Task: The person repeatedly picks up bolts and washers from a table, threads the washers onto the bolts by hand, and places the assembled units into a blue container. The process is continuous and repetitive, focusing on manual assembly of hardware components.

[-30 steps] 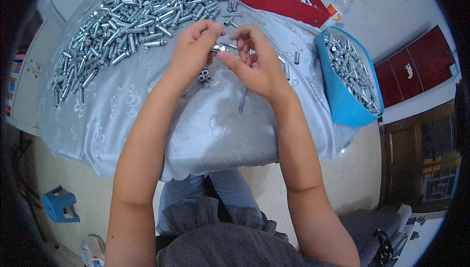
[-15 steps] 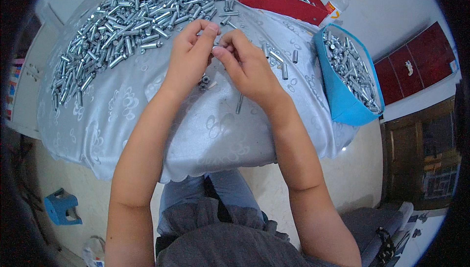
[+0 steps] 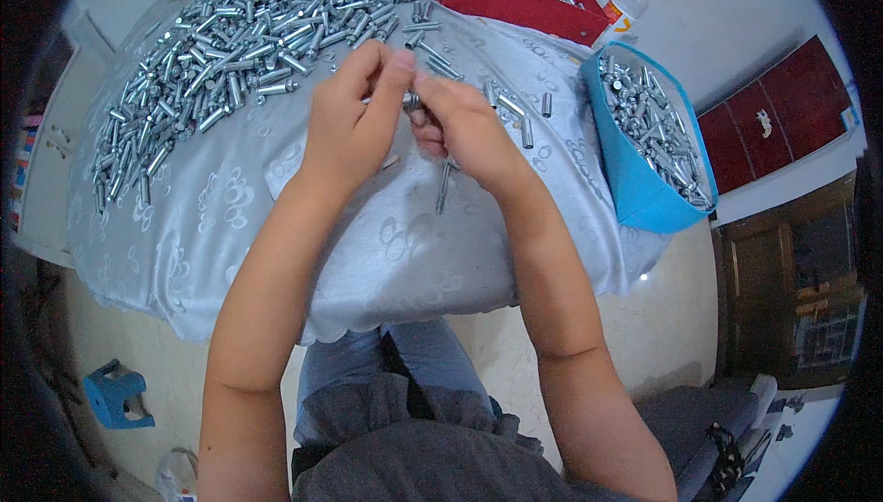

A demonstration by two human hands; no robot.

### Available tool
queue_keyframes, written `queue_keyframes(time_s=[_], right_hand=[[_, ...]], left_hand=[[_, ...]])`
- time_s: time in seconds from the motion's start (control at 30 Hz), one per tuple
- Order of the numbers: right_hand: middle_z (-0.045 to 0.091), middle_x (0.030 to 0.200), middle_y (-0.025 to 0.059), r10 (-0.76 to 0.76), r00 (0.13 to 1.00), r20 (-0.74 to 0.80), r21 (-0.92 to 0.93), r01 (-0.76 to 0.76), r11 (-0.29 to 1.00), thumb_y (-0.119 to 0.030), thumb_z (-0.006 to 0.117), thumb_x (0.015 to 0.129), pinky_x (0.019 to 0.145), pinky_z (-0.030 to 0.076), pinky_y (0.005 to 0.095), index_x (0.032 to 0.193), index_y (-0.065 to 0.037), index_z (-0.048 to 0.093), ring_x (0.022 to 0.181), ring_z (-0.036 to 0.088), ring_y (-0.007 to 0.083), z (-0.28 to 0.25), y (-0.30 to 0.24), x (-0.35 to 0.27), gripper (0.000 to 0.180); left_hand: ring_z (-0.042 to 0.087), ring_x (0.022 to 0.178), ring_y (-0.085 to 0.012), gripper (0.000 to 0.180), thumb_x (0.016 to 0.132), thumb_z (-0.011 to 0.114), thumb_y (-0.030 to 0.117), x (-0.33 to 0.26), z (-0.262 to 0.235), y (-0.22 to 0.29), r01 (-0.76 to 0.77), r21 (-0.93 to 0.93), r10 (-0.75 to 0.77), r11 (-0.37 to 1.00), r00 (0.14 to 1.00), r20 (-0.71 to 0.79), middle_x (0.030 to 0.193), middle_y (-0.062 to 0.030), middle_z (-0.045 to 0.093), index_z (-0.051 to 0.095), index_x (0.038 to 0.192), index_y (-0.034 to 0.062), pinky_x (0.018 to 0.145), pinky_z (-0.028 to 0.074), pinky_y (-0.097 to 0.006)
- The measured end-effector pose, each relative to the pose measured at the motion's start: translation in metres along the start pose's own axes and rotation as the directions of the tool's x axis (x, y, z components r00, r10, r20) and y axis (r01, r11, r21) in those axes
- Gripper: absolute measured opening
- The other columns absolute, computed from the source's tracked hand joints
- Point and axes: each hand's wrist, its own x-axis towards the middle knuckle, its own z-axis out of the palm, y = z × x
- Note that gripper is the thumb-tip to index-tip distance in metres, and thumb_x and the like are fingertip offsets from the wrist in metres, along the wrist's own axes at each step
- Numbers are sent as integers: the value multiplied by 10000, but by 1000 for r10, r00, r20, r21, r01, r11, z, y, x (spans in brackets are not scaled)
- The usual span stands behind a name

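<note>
Both hands meet over the near middle of the cloth-covered table. My left hand (image 3: 357, 115) is closed, thumb and fingertips pinched at a small silver metal anchor sleeve (image 3: 411, 100). My right hand (image 3: 467, 125) is closed on the same piece from the other side, its lower fingers curled beneath. The fingers hide most of the sleeve. Just below my right hand a thin metal bolt (image 3: 442, 191) lies on the cloth. Several loose sleeves (image 3: 527, 132) rest to the right of it. Beyond my left hand spreads a large pile of silver anchor bolts (image 3: 267, 33).
A blue fabric bin (image 3: 635, 191) full of metal anchors stands at the table's right edge. At the back is a red box (image 3: 515, 3) with more of them, beside a clear plastic bottle (image 3: 628, 10). A blue stool (image 3: 118, 396) stands on the floor at left.
My right hand has turned and dropped slightly, its fingers now curled under the metal piece. The nut-like ends seen below my left hand no longer show.
</note>
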Motion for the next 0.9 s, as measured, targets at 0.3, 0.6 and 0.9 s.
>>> queue_keyframes(time_s=[0.3,0.6,0.9], right_hand=[[371,543,-22,-62,901,-429,294,205,934,-352,425,872,429,306,214,734,-58,473,484,376,88,-39,-9,1,328],[372,547,-17,-49,883,-466,343,232,910,-296,446,867,408,299,217,721,-50,466,471,368,84,-43,-6,5,287],[394,526,-4,-73,795,-602,290,303,908,-243,472,840,387,291,219,691,-38,475,447,381,85,-58,-6,7,253]], left_hand=[[519,603,-108,194,814,494,216,-2,-17,20,615,25,-132,788,129,983,675,-22,494,483,865,29,545,461,-251],[416,1081,-333,770,860,310,487,39,-46,-15,241,-954,-447,175,883,141,1215,-275,355,160,1204,-186,965,312,-397],[399,1103,-320,780,847,282,526,29,-38,-9,216,-872,-539,439,840,-64,1226,-256,358,164,1231,-144,942,333,-396]])
